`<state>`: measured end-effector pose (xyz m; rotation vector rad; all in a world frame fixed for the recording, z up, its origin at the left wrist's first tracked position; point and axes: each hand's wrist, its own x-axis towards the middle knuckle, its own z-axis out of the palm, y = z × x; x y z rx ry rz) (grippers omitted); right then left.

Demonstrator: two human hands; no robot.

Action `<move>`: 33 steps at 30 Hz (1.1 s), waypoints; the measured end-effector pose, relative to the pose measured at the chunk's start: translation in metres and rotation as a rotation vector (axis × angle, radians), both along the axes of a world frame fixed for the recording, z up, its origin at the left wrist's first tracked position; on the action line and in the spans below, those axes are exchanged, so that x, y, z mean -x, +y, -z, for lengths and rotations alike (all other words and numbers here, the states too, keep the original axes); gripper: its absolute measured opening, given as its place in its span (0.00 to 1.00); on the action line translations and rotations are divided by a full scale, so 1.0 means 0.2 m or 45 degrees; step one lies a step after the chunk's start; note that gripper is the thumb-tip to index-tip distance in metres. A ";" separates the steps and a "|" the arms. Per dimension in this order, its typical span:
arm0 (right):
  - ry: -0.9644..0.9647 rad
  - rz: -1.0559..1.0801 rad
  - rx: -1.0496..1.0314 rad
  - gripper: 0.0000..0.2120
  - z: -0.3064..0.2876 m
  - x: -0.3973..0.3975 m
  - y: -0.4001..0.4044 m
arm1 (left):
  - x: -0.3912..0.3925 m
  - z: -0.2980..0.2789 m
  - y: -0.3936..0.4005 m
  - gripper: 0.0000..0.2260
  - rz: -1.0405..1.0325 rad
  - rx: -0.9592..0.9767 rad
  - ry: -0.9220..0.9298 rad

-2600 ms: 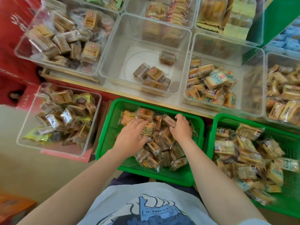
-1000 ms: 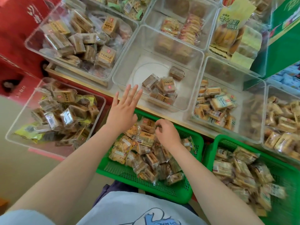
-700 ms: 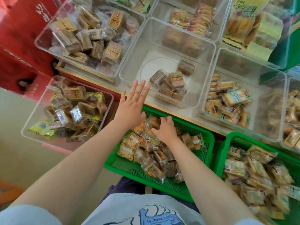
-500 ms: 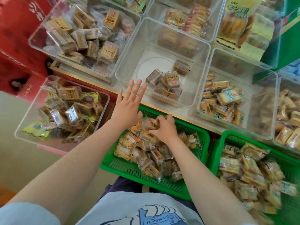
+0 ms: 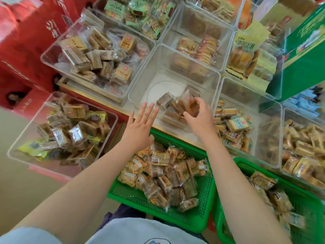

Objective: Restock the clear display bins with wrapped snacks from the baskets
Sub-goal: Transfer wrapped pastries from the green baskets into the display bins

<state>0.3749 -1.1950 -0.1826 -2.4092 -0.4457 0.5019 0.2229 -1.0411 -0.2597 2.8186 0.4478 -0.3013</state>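
A green basket (image 5: 200, 215) in front of me holds a heap of wrapped brown snacks (image 5: 163, 176). Beyond it stands a clear display bin (image 5: 175, 55) with a few wrapped snacks on its floor. My right hand (image 5: 198, 117) is raised over the bin's near wall and grips wrapped snacks (image 5: 188, 104) in its curled fingers. My left hand (image 5: 140, 125) hovers flat with straight, spread fingers over the basket's far edge, holding nothing.
A second green basket (image 5: 309, 205) of snacks sits to the right. Clear bins of wrapped snacks surround the middle one: far left (image 5: 52, 55), low left (image 5: 17, 148), right (image 5: 270, 131) and far right (image 5: 302, 143). Red cartons (image 5: 24, 50) stand at left.
My right hand has lifted out of the green basket with snacks and moved forward over the middle bin. My left hand stays flat near the basket's far edge.
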 end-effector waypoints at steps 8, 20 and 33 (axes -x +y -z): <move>-0.298 0.019 0.067 0.20 0.14 0.14 0.07 | 0.00 0.01 -0.01 0.44 -0.021 0.012 -0.022; 0.051 -0.709 0.664 0.31 0.71 0.62 -0.19 | 0.00 0.01 -0.05 0.43 -0.081 -0.001 -0.055; 1.485 0.982 -1.144 0.20 0.23 0.50 -0.50 | -0.11 -0.11 -0.22 0.39 -0.097 0.234 -0.035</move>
